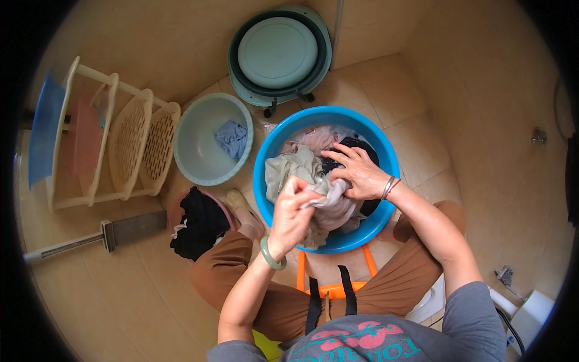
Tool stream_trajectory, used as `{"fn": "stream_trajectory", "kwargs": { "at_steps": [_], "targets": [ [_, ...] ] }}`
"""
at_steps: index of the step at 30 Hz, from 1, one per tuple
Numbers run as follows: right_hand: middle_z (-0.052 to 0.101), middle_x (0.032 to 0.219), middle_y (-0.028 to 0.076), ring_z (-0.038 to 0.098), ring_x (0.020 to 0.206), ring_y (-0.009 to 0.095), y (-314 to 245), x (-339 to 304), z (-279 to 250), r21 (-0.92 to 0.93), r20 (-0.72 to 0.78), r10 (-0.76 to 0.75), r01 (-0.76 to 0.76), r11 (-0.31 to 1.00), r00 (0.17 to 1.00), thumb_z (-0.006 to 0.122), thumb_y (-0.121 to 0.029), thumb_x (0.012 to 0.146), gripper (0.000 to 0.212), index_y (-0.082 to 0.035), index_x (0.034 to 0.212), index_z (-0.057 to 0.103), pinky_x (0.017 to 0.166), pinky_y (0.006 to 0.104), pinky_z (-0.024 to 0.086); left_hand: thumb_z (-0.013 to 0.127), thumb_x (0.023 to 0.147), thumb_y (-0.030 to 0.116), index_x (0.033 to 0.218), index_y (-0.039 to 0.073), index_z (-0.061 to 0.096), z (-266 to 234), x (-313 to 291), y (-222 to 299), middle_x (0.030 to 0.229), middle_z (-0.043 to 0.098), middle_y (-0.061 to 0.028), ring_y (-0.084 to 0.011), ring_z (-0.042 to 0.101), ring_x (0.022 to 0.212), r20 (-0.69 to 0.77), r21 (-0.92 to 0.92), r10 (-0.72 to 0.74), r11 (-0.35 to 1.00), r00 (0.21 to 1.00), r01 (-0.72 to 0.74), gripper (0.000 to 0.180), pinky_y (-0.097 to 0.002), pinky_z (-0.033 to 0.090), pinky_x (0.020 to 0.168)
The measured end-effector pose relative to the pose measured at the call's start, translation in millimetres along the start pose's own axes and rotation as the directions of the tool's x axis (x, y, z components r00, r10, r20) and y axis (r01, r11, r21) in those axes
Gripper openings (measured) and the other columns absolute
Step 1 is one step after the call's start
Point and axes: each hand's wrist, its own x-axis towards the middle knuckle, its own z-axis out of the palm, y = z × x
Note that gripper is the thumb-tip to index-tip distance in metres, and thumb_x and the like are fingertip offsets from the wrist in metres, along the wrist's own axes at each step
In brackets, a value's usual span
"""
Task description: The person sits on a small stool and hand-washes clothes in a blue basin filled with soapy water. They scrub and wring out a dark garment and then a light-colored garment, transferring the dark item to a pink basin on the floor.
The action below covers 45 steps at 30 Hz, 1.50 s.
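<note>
In front of me a blue basin (392,163) holds wet laundry: a pale grey-green garment (289,169), a pinkish cloth (316,137) and a black one (368,151). My left hand (291,214), wearing a green bangle, is closed on a whitish garment (335,208) at the basin's near side, pinching a fold between thumb and fingers. Over the middle of the laundry lies my right hand (359,173), its fingers spread and bent, touching the black and whitish cloth. What lies beneath its palm is hidden.
A pale green basin (199,130) with a blue cloth (231,140) stands left, below a cream rack (129,145). Black clothing (199,220) fills a pink basin (226,208). A collapsible tub (277,51) leans on the far wall. A long-handled scraper (108,235) lies left.
</note>
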Motion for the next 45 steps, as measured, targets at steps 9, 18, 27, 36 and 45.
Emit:
{"fn": "stream_trajectory", "kwargs": {
  "at_steps": [9,18,27,36,45],
  "targets": [
    [0.051,0.121,0.012,0.054,0.111,0.020,-76,18,1,0.878,-0.238,0.318,0.063,0.474,0.918,0.060,-0.005,0.074,0.060,-0.002,0.131,0.040,0.100,0.0333,0.041,0.057,0.094,0.041,0.116,0.004,0.059,-12,21,-33,0.110,0.065,-0.0109,-0.0216,0.065,0.097,0.143,-0.944,-0.591,0.160,0.794,0.289,0.044,-0.0352,0.054,0.083],
    [0.058,0.072,0.015,0.060,0.061,0.029,-68,48,42,0.157,-0.624,-0.085,0.231,0.960,0.777,0.062,-0.015,0.085,0.017,0.000,0.077,0.062,0.050,0.0353,0.049,0.048,0.098,0.039,0.097,0.008,0.059,55,22,-83,0.088,0.058,-0.0029,-0.0112,0.055,0.079,-0.283,-0.815,-0.591,0.563,0.756,0.135,0.033,-0.0293,0.045,0.069],
    [0.058,0.075,0.017,0.061,0.062,0.033,-66,26,61,0.250,-0.462,0.193,-0.082,0.965,0.866,0.056,-0.014,0.089,0.017,-0.003,0.077,0.055,0.053,0.0423,0.050,0.050,0.098,0.034,0.086,0.008,0.060,78,14,-83,0.080,0.056,0.0008,-0.0119,0.052,0.074,-0.257,-0.793,-0.685,0.552,0.681,0.256,0.031,-0.0281,0.044,0.064],
    [0.057,0.074,0.022,0.059,0.069,0.040,-14,36,66,0.503,-0.347,0.484,-0.276,0.819,0.804,0.052,-0.015,0.093,0.021,0.000,0.079,0.056,0.056,0.0454,0.047,0.052,0.095,0.030,0.093,0.002,0.060,88,28,-54,0.086,0.059,-0.0034,-0.0145,0.054,0.077,-0.189,-0.837,-0.794,0.438,0.578,0.329,0.029,-0.0295,0.044,0.068],
    [0.058,0.078,0.014,0.061,0.067,0.029,-96,14,44,0.159,-0.495,0.007,0.083,0.984,0.869,0.058,-0.008,0.083,0.017,0.002,0.097,0.061,0.053,0.0375,0.050,0.054,0.095,0.031,0.071,0.011,0.048,51,35,-69,0.065,0.043,0.0025,-0.0076,0.040,0.060,-0.344,-0.444,-0.511,0.828,0.788,0.344,0.032,-0.0281,0.036,0.055]
  ]
}}
